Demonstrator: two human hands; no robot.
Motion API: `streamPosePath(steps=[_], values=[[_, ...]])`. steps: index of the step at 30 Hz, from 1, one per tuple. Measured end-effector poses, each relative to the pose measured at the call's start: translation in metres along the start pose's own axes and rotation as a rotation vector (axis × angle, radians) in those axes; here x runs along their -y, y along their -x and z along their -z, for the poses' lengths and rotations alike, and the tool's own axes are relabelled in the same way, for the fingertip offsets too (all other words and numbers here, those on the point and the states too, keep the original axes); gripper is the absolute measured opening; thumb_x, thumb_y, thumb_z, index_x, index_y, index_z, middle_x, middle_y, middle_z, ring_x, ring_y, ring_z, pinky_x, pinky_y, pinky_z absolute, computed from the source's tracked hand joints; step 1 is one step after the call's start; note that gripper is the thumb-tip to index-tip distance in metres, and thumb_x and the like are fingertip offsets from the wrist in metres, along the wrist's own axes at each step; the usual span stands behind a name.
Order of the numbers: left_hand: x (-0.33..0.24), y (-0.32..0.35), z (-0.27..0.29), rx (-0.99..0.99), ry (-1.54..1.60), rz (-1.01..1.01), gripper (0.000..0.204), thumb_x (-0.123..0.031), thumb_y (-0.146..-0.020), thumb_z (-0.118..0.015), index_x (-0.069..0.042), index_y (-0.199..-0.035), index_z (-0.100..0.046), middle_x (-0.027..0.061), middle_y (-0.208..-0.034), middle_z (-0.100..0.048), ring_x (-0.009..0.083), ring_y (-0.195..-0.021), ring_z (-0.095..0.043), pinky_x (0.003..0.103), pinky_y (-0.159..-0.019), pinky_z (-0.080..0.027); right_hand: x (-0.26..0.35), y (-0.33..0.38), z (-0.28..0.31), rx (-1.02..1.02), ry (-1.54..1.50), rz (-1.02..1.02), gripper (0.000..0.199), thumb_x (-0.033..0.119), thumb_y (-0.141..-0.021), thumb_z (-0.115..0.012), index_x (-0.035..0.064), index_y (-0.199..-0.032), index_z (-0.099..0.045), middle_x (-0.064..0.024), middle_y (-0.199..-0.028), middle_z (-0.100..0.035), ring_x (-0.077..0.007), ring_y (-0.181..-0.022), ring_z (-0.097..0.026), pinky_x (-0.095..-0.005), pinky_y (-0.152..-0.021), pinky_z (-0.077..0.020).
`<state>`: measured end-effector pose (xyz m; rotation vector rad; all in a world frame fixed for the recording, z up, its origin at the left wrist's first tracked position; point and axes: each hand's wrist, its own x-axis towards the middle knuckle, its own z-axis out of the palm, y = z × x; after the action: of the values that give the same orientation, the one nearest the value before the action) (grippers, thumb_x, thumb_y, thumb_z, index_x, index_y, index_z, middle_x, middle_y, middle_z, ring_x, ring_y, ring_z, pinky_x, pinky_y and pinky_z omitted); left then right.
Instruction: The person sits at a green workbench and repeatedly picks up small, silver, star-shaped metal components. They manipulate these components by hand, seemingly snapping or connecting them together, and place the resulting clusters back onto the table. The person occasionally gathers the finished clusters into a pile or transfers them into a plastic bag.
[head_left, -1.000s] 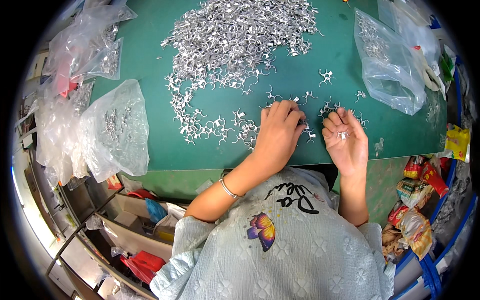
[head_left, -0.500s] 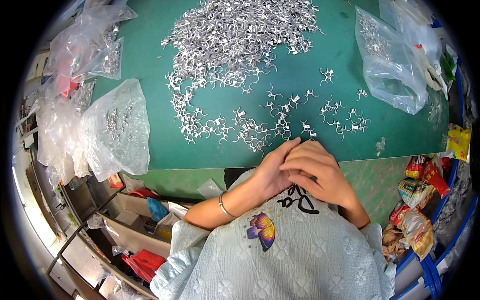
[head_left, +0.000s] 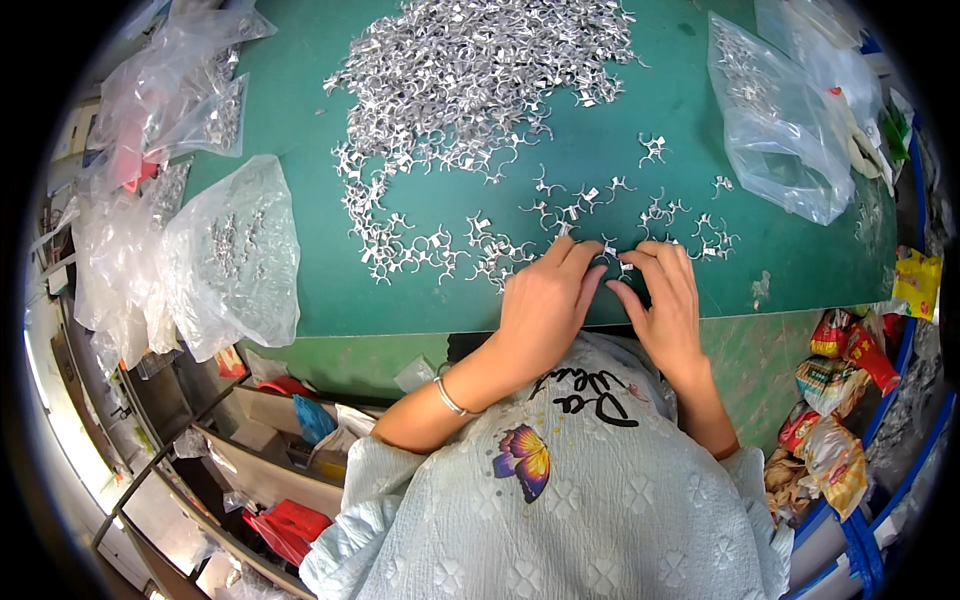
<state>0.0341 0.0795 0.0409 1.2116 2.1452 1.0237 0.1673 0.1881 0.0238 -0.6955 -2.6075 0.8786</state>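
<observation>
Both hands, left (head_left: pixel 545 305) and right (head_left: pixel 665 300), met fingertip to fingertip, pinched on a small silvery bent-metal clip (head_left: pixel 612 258) at the green desk's (head_left: pixel 300 270) near edge.

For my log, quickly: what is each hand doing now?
Left hand: fingers pinched on a small silver metal clip.
Right hand: fingertips at the same clip; grip cannot be told.

The big pile of metal clips (head_left: pixel 470 70) fills the far middle of the green table (head_left: pixel 300 290). Right of the pile, bare green runs to a clear bag (head_left: pixel 775 130); a hand could pass there. Left of the pile, more bags (head_left: pixel 235 255) block the way. Near the pile, loose clips (head_left: pixel 600 200) lie with small gaps between.
</observation>
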Motion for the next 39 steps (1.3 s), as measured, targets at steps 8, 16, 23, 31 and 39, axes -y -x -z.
streamPosePath(steps=[8,16,23,31,39], values=[[0.001,-0.019,-0.009,0.062,-0.224,-0.049,0.022,-0.017,-0.082,-0.069,-0.005,-0.100,-0.062,0.0102,-0.087,-0.060,0.0315,-0.068,-0.062,0.040,-0.057,-0.049,-0.008,0.005,0.009,-0.126,-0.696,-0.306,0.026,-0.007,-0.081,-0.065,-0.0016,-0.106,-0.062,-0.0085,-0.099,-0.059,-0.0145,-0.078,-0.056,-0.0259,-0.073,-0.0435],[0.003,-0.017,-0.014,0.055,-0.269,-0.081,0.020,-0.014,-0.080,-0.069,-0.005,-0.097,-0.063,0.0099,-0.085,-0.060,0.0303,-0.066,-0.062,0.040,-0.055,-0.048,-0.022,0.001,0.016,-0.017,-2.106,-0.686,0.031,0.023,-0.099,-0.051,-0.0024,-0.117,-0.053,-0.0124,-0.105,-0.056,-0.0162,-0.087,-0.051,-0.0280,-0.075,-0.0437],[0.009,-0.022,0.001,0.225,0.379,0.132,0.021,-0.011,-0.085,-0.067,-0.002,-0.103,-0.062,0.0017,-0.075,-0.059,0.0123,-0.058,-0.054,0.028,-0.053,-0.044,-0.012,0.003,0.016,-0.055,-1.904,-0.607,0.028,0.018,-0.097,-0.053,-0.0023,-0.116,-0.055,-0.0129,-0.106,-0.058,-0.0157,-0.083,-0.053,-0.0279,-0.074,-0.0437],[0.020,0.012,0.002,0.589,1.685,0.602,0.041,-0.004,-0.087,-0.041,0.011,-0.124,-0.048,0.0222,-0.122,-0.055,0.0285,-0.120,-0.053,0.040,-0.102,-0.044,0.027,-0.008,0.029,0.110,-0.444,0.139,0.027,-0.005,-0.071,-0.073,0.0021,-0.097,-0.068,-0.0094,-0.097,-0.065,-0.0136,-0.074,-0.054,-0.0283,-0.063,-0.0435],[0.027,0.039,0.005,0.658,1.692,0.673,0.040,-0.024,-0.098,-0.048,0.008,-0.123,-0.052,0.0203,-0.112,-0.062,0.0252,-0.100,-0.063,0.035,-0.083,-0.052,0.014,-0.018,0.014,-0.043,-0.441,-0.141,0.021,-0.006,-0.076,-0.067,0.0005,-0.096,-0.067,-0.0100,-0.100,-0.065,-0.0206,-0.075,-0.057,-0.0311,-0.069,-0.0459]])
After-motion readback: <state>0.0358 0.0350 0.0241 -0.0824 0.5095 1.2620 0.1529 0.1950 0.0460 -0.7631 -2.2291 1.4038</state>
